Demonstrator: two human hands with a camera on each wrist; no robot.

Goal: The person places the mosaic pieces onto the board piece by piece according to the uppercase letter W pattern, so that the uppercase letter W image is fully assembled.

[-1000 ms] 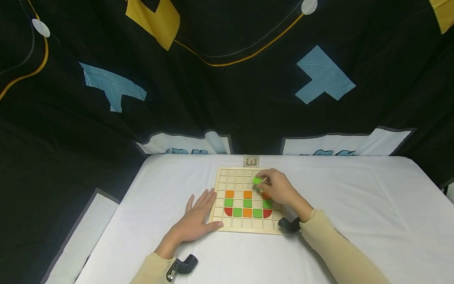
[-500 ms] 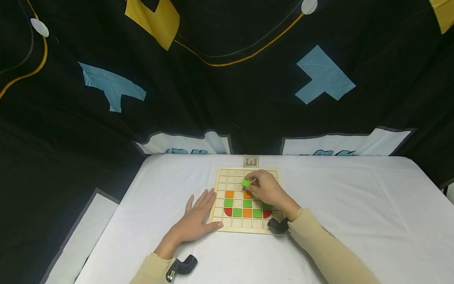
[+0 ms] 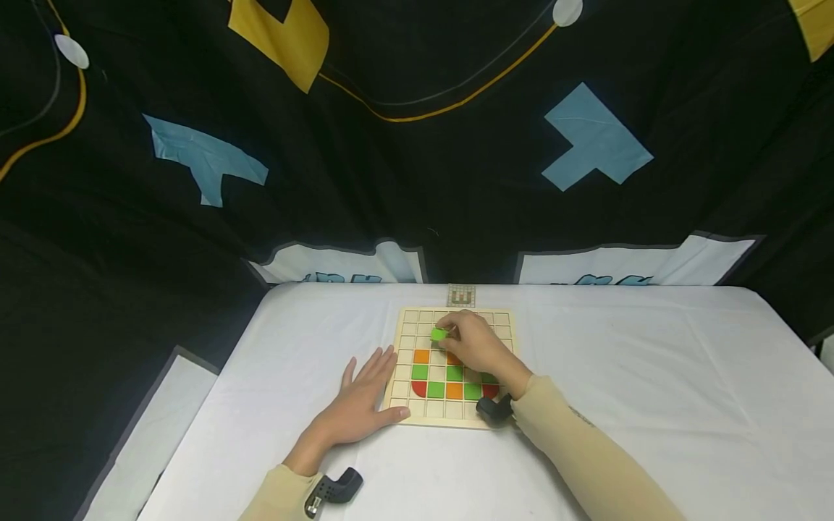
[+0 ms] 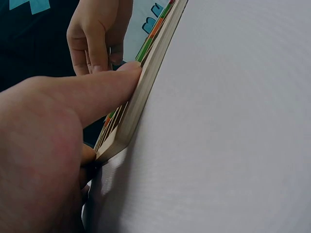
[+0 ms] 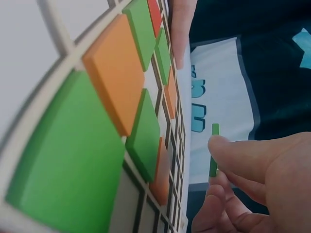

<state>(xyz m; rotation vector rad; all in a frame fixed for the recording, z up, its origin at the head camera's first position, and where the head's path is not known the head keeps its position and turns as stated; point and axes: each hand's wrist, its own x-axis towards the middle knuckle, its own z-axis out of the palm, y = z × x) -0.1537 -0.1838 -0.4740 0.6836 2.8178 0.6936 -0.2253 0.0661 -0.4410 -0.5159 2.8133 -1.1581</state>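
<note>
A wooden grid board (image 3: 435, 413) lies on the white table with orange, green and red tiles set in its squares. My right hand (image 3: 478, 342) is over the board's upper part and pinches a green square tile (image 3: 439, 334) between thumb and fingers. In the right wrist view that green tile (image 5: 214, 150) appears edge-on, apart from the grid. My left hand (image 3: 357, 405) lies with fingers spread at the board's left edge. Its thumb (image 4: 109, 90) rests on the near rim of the board (image 4: 138, 104). Some orange and green tiles are covered by my right hand.
A small pattern card (image 3: 462, 295) lies just behind the board. Black cloth (image 3: 417, 188) with coloured patches hangs behind the white table (image 3: 651, 376). A dark wrist device (image 3: 495, 409) sits at my right cuff, close over the board's near right corner.
My right hand has moved left across the upper board with the green tile, uncovering squares at the right. The left hand has stayed in place.
</note>
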